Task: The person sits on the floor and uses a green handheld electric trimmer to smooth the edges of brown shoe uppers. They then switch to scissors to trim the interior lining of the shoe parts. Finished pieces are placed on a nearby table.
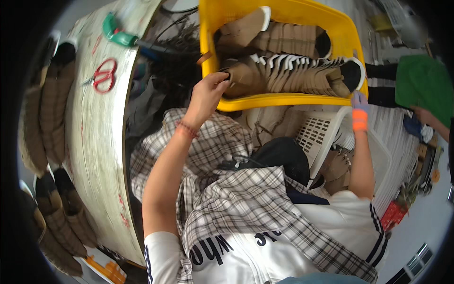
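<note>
A yellow plastic basket (283,101) sits in front of me, filled with stacked rows of brown shoe pieces (288,71) with white and black edges. My left hand (208,92) curls over the basket's near left rim, its fingertips touching a brown piece inside. My right hand (359,111), with purple and orange finger covers, grips the near right corner of the basket. Both forearms reach up from my lap, which is covered by a plaid shirt (236,199).
A white worktable (97,142) curves along the left, carrying red scissors (105,75), a green-handled tool (118,34) and rows of brown pieces (47,109). A white plastic basket (321,132) lies under the yellow one. At right, another person's hand (423,115) is beside a green cloth (423,83).
</note>
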Demonstrator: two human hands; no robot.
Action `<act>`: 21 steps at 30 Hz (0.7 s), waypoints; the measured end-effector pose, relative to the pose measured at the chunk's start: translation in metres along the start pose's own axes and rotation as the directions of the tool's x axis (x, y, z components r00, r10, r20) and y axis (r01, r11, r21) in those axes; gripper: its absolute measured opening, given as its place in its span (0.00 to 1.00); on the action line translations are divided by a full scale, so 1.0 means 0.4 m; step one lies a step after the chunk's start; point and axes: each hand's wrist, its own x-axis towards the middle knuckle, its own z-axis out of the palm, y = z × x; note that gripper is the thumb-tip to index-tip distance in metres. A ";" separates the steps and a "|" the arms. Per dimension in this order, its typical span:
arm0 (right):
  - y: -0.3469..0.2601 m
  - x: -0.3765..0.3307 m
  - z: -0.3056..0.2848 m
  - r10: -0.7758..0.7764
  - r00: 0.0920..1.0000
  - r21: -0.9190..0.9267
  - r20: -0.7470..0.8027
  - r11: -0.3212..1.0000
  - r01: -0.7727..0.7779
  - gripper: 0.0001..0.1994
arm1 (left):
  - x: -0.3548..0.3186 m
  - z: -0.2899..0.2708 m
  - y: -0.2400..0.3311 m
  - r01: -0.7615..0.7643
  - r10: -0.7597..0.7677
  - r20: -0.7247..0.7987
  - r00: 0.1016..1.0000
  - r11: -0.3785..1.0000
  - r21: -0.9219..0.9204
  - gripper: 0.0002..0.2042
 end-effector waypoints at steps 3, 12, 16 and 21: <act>0.082 0.175 0.164 0.074 0.978 -0.449 0.193 0.893 0.021 0.23 | 0.203 0.159 -0.214 0.131 -0.187 0.165 0.968 0.944 0.304 0.18; 0.123 0.276 0.432 0.747 0.554 -0.541 0.367 0.656 -0.525 0.22 | 0.257 0.261 -0.303 0.596 -0.628 0.186 0.756 0.777 0.202 0.27; 0.130 0.279 0.433 0.671 0.688 -0.689 0.278 0.638 -0.344 0.25 | 0.303 0.310 -0.374 0.538 -0.578 0.222 0.785 0.815 0.216 0.28; 0.249 0.337 0.448 0.672 0.676 -0.668 0.302 0.655 -0.353 0.32 | 0.335 0.386 -0.564 0.292 -0.335 0.309 0.890 0.940 0.179 0.21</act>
